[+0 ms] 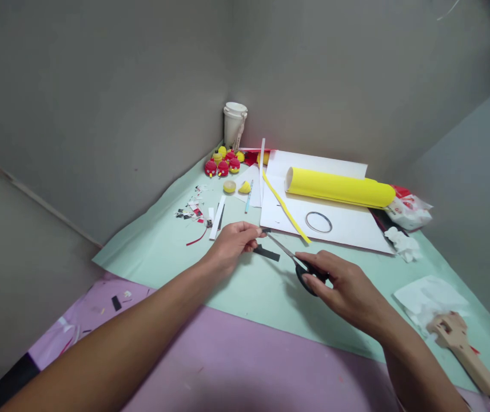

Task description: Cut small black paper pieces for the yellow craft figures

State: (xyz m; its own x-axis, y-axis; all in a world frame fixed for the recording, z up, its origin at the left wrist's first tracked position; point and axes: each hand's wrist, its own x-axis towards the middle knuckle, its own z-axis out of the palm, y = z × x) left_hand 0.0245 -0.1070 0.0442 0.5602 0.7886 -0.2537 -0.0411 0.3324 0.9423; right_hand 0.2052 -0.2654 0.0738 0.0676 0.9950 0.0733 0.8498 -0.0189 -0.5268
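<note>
My left hand (236, 243) pinches a small black paper piece (266, 230) between thumb and finger. A longer black strip (267, 253) shows just below those fingers; whether it is held or lies on the sheet I cannot tell. My right hand (338, 283) is wrapped round the black handles of a pair of scissors (287, 250). The blades point left, and their tips reach the black piece at my left fingertips. Left of that hand lie white paper strips (217, 217) and a scatter of red, black and white scraps (195, 212).
A yellow paper roll (339, 189) and a dark ring (319, 222) lie on white card (279, 220). Several small red and yellow figures (223, 166) stand before a white cup (234, 126). A beige glue gun (463, 349) rests at right near tissue (429, 300).
</note>
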